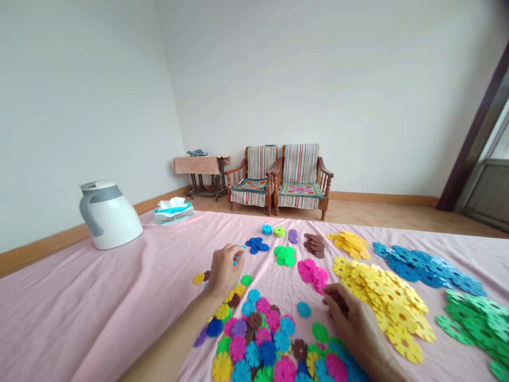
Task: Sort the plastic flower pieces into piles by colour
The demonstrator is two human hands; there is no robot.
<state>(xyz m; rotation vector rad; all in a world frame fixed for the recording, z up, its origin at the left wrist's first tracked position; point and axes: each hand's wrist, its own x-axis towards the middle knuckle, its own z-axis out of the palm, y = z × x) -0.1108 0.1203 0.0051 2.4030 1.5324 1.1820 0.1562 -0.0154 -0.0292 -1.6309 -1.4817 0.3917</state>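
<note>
the left hand [225, 270] reaches forward over the pink cloth [99, 297], fingers curled together around a light blue disc [238, 257] that peeks out between the fingertips, just short of the small dark blue group [257, 245]. the right hand [353, 318] rests lower, toward the near edge, fingers bent and close together; its fingertips seem pinched on something dark, but i cannot tell what it is. both hands sit at the far rim of the mixed pile [262, 345] of flower-shaped discs, which spreads along the near edge in many colours. a lone light blue disc [304, 309] lies between the hands, apart from the pile

beyond the hands lie sorted heaps: green [285, 255], pink [313, 272], brown [315, 245], a small orange-yellow heap [350, 243] and a big yellow heap [392, 302] just beside the right hand. further toward the right edge lie a blue heap [425, 268] and a light green heap [477, 318]

near the left far corner stand a white kettle [108, 215] and a tissue pack [174, 210]. two wooden armchairs [280, 180] stand against the wall behind
</note>
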